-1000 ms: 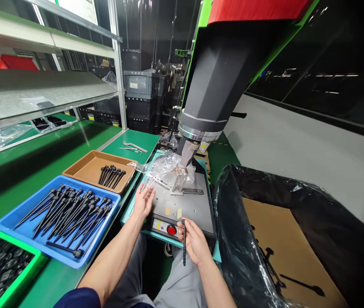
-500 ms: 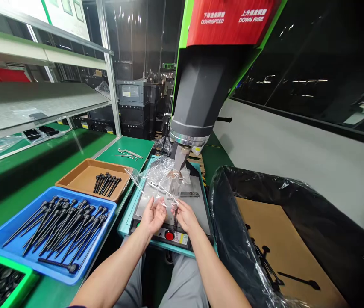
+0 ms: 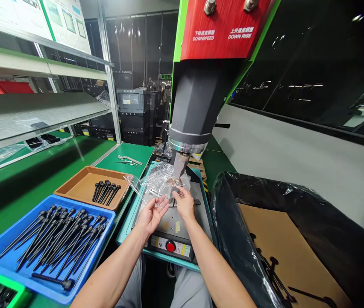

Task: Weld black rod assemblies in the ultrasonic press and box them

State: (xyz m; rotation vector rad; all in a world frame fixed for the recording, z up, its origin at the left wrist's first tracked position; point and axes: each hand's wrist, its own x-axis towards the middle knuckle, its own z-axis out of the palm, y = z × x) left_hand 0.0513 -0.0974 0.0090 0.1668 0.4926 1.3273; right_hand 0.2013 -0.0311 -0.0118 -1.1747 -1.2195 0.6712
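My right hand (image 3: 185, 204) is closed on a small dark part (image 3: 176, 191) just below the tip of the machine's horn (image 3: 180, 164). A thin dark piece points down beside its fingers. My left hand (image 3: 152, 215) is palm up with its fingers apart, holding nothing, just left of the right hand. Clear crumpled plastic film (image 3: 158, 179) lies behind both hands on the machine's grey plate (image 3: 185, 233). A red button (image 3: 170, 246) is on the front panel.
On the left, a blue tray (image 3: 45, 295) holds several long black parts, a brown tray (image 3: 73, 182) several more. Tools (image 3: 129, 160) lie on the green table (image 3: 137, 150). At right stands a black-lined box (image 3: 233, 239) with cardboard and black parts.
My right hand has turned and risen slightly towards the horn with the dark part. The left hand has shifted a little, still open. The view has tilted up slightly.
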